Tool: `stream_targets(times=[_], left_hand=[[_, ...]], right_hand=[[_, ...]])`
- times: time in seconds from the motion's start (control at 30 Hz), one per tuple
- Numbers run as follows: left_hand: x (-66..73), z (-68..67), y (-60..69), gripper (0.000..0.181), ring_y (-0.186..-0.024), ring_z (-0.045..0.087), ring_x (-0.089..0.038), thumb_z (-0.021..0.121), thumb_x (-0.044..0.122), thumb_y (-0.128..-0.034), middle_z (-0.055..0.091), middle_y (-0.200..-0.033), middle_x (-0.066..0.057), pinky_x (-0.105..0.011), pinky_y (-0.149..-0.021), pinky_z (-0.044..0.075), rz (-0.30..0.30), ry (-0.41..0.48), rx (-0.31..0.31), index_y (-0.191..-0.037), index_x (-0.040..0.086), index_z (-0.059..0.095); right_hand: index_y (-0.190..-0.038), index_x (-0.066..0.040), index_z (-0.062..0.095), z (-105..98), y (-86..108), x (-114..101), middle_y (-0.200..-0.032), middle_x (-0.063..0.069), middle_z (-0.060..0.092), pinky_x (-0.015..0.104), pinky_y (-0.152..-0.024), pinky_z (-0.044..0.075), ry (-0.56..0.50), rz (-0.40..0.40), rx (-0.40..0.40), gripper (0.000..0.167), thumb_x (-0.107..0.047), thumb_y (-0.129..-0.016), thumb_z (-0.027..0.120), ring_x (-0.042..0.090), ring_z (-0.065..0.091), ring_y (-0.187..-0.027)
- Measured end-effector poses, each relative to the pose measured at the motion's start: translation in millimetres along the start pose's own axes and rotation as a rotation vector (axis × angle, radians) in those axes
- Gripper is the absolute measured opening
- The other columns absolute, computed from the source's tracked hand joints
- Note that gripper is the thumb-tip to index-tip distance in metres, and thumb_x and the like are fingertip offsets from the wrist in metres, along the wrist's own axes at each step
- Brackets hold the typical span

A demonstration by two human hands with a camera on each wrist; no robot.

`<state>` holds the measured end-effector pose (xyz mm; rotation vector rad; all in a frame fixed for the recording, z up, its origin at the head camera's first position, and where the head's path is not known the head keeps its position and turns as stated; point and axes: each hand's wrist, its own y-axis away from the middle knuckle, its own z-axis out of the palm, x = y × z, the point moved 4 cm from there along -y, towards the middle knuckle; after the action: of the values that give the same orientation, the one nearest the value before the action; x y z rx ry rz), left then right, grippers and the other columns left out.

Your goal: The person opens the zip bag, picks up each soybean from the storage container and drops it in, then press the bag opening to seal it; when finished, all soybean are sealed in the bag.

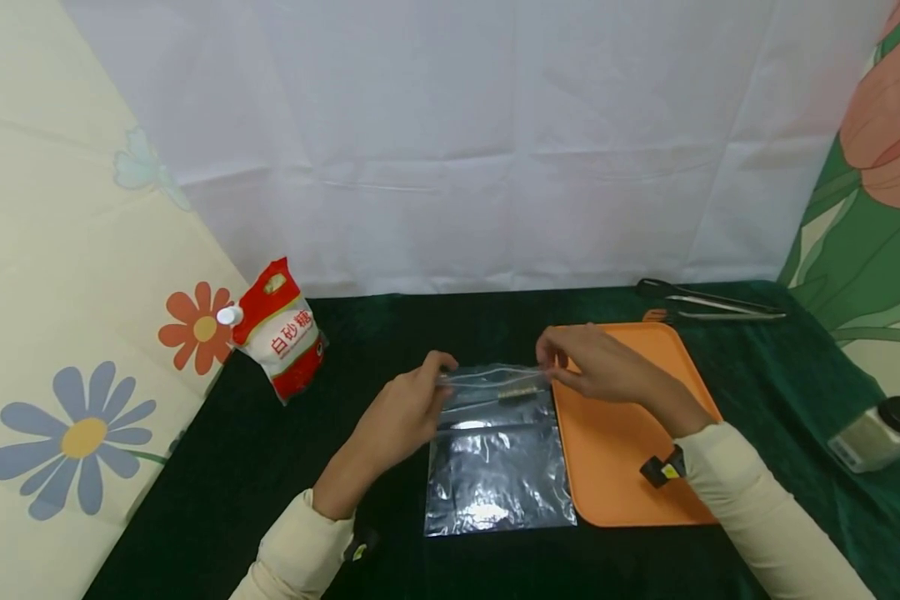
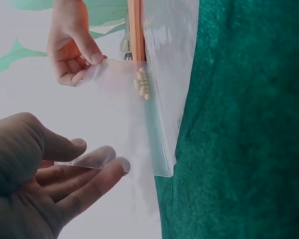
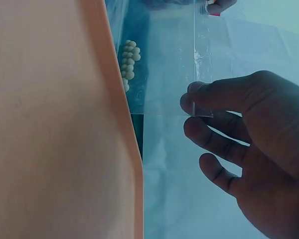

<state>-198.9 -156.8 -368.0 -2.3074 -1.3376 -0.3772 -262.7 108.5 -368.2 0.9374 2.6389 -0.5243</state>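
A clear zip-top plastic bag lies on the dark green cloth with its mouth end raised between both hands. My left hand pinches the left corner of the mouth; in the left wrist view its thumb and fingers are about the film. At the right corner, my right hand pinches the zip edge between thumb and forefinger, other fingers loosely bent. A small cluster of pale round pieces, like beans, shows at the bag in both wrist views. Whether the mouth is sealed cannot be made out.
An orange tray sits right of the bag, under the right forearm. Black-handled tongs and a fork lie behind it. A black-lidded jar is far right; a red-and-white sugar bag with a white cap stands back left.
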Motion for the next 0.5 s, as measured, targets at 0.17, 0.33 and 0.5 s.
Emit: stream_targets(times=[0.17,0.33,0.5], left_hand=[[-2.5,-1.3,1.3,0.027,-0.051,0.052,-0.003,0.064,0.015,-0.0989,0.053,-0.07,0.009,-0.022,-0.046,0.047,-0.041,-0.029,0.026,-0.123,0.014,0.052],[-4.0,-1.9,1.4,0.02,-0.052,0.053,-0.004,0.064,0.017,-0.0992,0.055,-0.071,0.008,-0.023,-0.047,0.048,-0.083,-0.02,0.041,-0.117,0.015,0.054],[-4.0,-2.0,1.7,0.017,-0.052,0.053,-0.004,0.065,0.017,-0.0986,0.055,-0.071,0.008,-0.023,-0.046,0.047,-0.098,-0.03,0.07,-0.112,0.016,0.054]], right_hand=[[-0.114,-0.014,0.062,0.8,-0.1,0.0,-0.096,-0.011,0.06,0.029,-0.072,0.05,0.01,0.001,0.006,0.018,-0.016,-0.097,0.067,0.009,0.057,-0.085],[-0.102,-0.022,0.064,0.8,0.5,1.1,-0.093,-0.013,0.058,0.031,-0.072,0.045,0.066,0.004,0.015,0.008,-0.021,-0.096,0.069,0.01,0.055,-0.08],[-0.094,-0.027,0.062,-0.4,1.7,2.1,-0.089,-0.015,0.056,0.035,-0.072,0.038,0.12,0.011,0.032,0.009,-0.024,-0.095,0.07,0.009,0.051,-0.075]])
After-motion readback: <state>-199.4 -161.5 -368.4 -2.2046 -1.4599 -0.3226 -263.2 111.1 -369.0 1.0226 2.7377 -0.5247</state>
